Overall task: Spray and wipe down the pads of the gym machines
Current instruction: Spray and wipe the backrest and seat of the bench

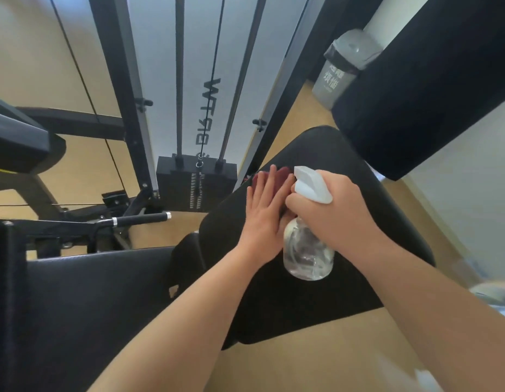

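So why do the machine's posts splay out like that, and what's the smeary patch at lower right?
Head view: the wide-angle lens splays the frame posts outward; the clear spray bottle, gripped by the right hand, is sharp with soft glints; the pale patch at lower right is too blurred to identify.

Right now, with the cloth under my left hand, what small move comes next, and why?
Probably slide the left hand and red cloth toward you along the black pad. The hand lies flat on the cloth near the pad's far end, most of the pad lies nearer, and the right hand grips the spray bottle alongside.
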{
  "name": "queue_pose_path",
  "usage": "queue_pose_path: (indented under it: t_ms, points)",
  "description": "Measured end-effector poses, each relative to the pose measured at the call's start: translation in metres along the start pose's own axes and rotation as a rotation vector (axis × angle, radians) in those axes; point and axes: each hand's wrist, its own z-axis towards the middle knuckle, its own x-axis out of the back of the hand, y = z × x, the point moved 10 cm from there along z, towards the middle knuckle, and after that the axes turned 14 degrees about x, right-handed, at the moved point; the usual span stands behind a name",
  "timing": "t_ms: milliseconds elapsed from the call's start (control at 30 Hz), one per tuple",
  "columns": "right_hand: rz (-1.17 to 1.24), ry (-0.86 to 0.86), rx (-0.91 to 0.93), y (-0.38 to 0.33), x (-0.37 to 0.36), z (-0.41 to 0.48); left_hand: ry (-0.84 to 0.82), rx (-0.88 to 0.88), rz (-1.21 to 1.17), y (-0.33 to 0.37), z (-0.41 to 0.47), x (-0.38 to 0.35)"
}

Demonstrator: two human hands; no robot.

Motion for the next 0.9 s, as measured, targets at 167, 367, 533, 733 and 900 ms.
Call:
queue_pose_path:
  t_ms: [167,367,533,733,900]
  points:
    - [-0.001,0.007,-0.032,0.011,0.009,0.004,0.191,0.477,-0.219,-0.119,0.004,0.036]
    - [0.014,0.082,-0.038,0.011,0.017,0.006,0.034,0.397,-0.27,-0.041,0.05,0.044]
    - [0.036,0.097,-0.015,0.004,0.033,0.014,-0.088,0.02,-0.246,0.084,0.086,0.046]
    - [0.036,0.047,-0.046,0.012,0.012,0.012,-0.035,0.294,-0.204,-0.05,0.052,0.043]
    - [0.107,-0.095,-0.148,0.024,-0.04,0.001,-0.084,0.684,-0.15,-0.189,0.009,0.041]
